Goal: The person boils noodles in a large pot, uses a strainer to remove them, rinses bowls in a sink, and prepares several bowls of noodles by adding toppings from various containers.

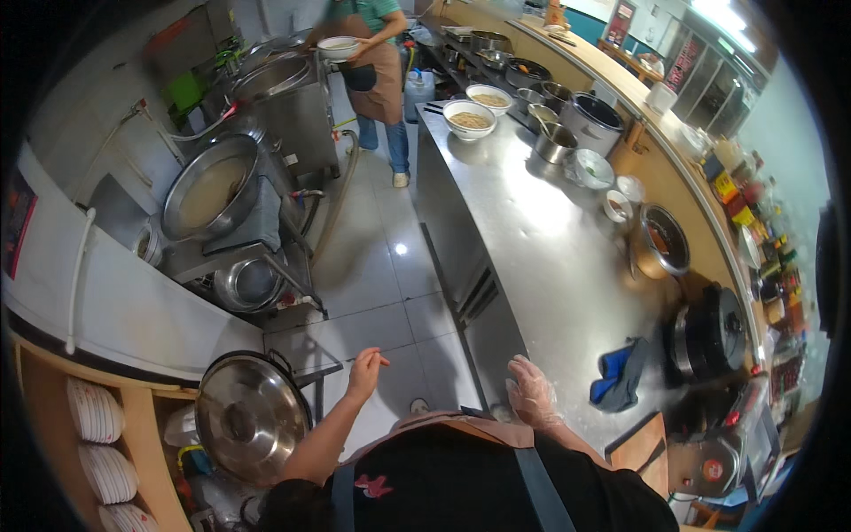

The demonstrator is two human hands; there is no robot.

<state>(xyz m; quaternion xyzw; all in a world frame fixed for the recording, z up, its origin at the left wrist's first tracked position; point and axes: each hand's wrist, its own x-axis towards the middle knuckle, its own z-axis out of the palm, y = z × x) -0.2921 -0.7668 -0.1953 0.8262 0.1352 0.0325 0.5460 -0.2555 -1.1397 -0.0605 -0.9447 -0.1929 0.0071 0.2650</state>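
My bare left hand (365, 374) is held over the tiled floor, its fingers partly bent, with nothing in it. My right hand (530, 392) wears a clear plastic glove and hovers by the near edge of the steel counter (532, 279), fingers apart and holding nothing. To its right, a dark cloth with blue patches (618, 376) lies on the counter. A wooden cutting board (641, 452) with a dark knife or similar tool rests closer to me. Two bowls of noodles (469, 121) stand at the counter's far end beside dark chopsticks (433, 106).
A co-worker in a brown apron (375, 80) stands ahead, holding a white bowl (338, 48). Left are a large steel basin of cloudy liquid (211, 189), a round metal lid (249, 419) and stacked plates (96, 411). Pots, including a copper-coloured one (661, 243), line the counter's right side.
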